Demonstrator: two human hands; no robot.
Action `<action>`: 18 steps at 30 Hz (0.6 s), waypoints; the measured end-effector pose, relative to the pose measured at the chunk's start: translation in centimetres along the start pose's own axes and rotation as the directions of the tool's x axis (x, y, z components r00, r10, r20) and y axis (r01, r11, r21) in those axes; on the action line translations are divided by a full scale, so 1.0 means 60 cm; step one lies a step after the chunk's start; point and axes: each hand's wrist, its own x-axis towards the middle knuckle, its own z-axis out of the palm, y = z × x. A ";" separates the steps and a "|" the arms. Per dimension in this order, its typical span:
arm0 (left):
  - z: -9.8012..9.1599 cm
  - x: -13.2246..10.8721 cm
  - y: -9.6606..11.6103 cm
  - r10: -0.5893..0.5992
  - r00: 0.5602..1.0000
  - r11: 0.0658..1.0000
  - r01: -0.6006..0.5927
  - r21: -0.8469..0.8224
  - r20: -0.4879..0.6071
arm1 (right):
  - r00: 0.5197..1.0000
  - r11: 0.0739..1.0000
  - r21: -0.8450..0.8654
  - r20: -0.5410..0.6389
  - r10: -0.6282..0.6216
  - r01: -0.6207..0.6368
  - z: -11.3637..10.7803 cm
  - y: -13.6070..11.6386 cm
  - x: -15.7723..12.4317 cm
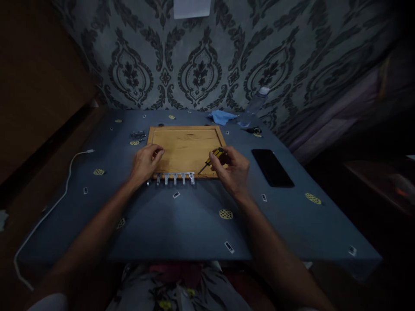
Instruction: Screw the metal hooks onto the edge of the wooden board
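Small white labels (229, 247) with dark lettering are printed across the blue cover of the table (181, 233), the words too small to read with certainty. Between them are yellow patches (226, 214) with dark spots.

A framed wooden board (184, 151) lies flat in the middle of the table. A strip of metal hooks (175, 178) runs along its near edge, the hooks pointing toward the person. The right hand (235, 170) grips a yellow-and-black screwdriver (217, 155), its tip at the board's near edge, just right of the strip. The left hand (145, 163) is at the board's left side, fingers curled and thumb close to the forefinger; whether it pinches anything, I cannot tell.

Small metal pieces (138, 135) lie beyond the left hand. A black phone (272, 168) lies to the right, a white cable (67, 190) to the left, and a blue cloth (222, 117) and a clear bottle (257, 103) at the back. Behind rises a grey wall (199, 65) with dark leafy patterns, a white sheet (192, 8) at its top; the room is dim.
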 end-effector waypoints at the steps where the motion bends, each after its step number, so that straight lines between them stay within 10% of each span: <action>1: -0.001 0.003 -0.008 -0.042 0.999 0.999 0.042 0.000 -0.012 | 1.000 1.000 0.001 0.004 0.003 -0.003 0.000 0.000 0.000; 18: -0.007 0.007 -0.090 -0.230 0.970 0.965 0.238 0.109 -0.082 | 0.994 0.997 0.021 0.077 -0.075 0.073 0.007 -0.008 -0.003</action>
